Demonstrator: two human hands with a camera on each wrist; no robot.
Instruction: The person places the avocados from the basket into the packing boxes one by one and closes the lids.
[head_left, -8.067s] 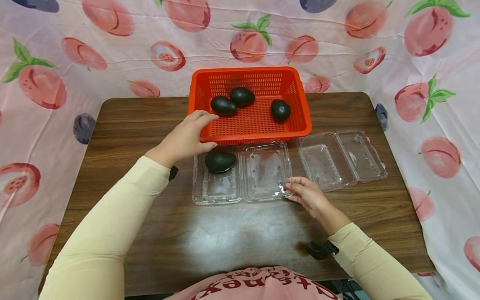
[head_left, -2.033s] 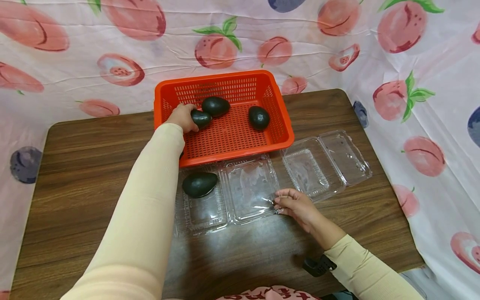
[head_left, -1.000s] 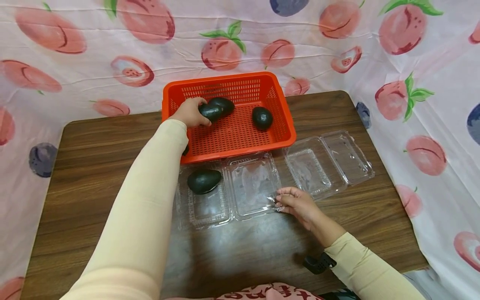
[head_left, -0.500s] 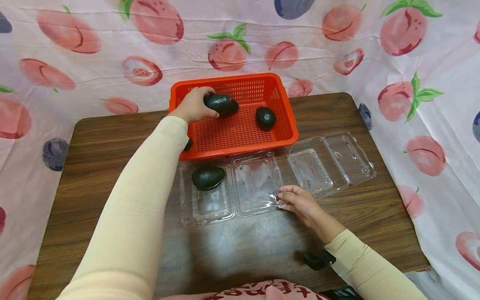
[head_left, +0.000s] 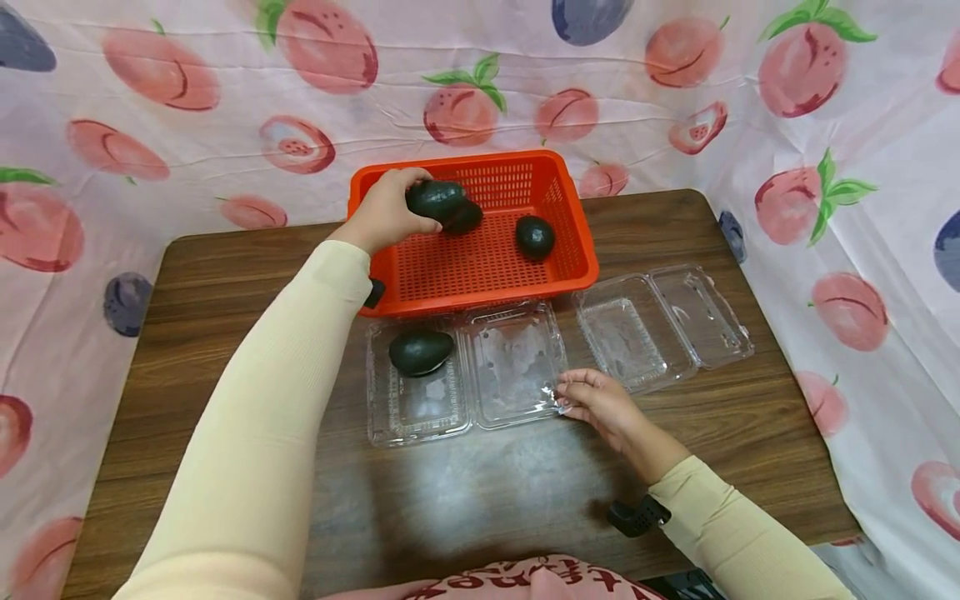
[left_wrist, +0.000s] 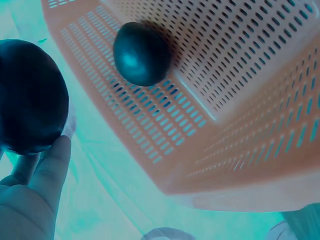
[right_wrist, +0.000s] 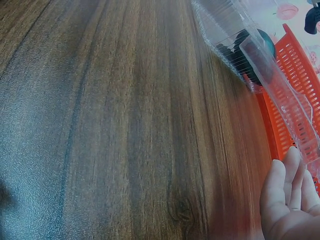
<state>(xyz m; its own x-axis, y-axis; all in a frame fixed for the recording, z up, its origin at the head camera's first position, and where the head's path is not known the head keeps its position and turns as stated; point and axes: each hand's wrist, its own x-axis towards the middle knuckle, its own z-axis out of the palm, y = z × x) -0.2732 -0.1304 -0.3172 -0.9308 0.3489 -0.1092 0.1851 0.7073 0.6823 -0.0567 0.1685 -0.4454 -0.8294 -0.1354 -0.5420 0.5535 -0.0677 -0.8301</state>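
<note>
My left hand [head_left: 390, 212] grips a dark green avocado [head_left: 437, 198], lifted within the red basket [head_left: 487, 302]. In the left wrist view this avocado [left_wrist: 32, 95] is at the left edge, with the fingers beneath it. Partly behind it sits another avocado [head_left: 467, 218]; a third avocado [head_left: 535, 237] lies on the basket's right side. In front of the basket an open clear plastic clamshell container [head_left: 427, 408] has one avocado [head_left: 421, 352] in its left half. My right hand [head_left: 603, 408] pinches the lower right edge of the lid [head_left: 517, 358].
A second open clear clamshell container [head_left: 637, 333] lies to the right on the wooden table [head_left: 480, 492], beside the basket's front right corner. Fruit-printed cloth [head_left: 570, 50] hangs behind and at both sides of the table.
Eight seconds ago my left hand was empty, near the basket's front left. It then reached in, took hold of an avocado and raised it slightly. My right hand stays on the lid.
</note>
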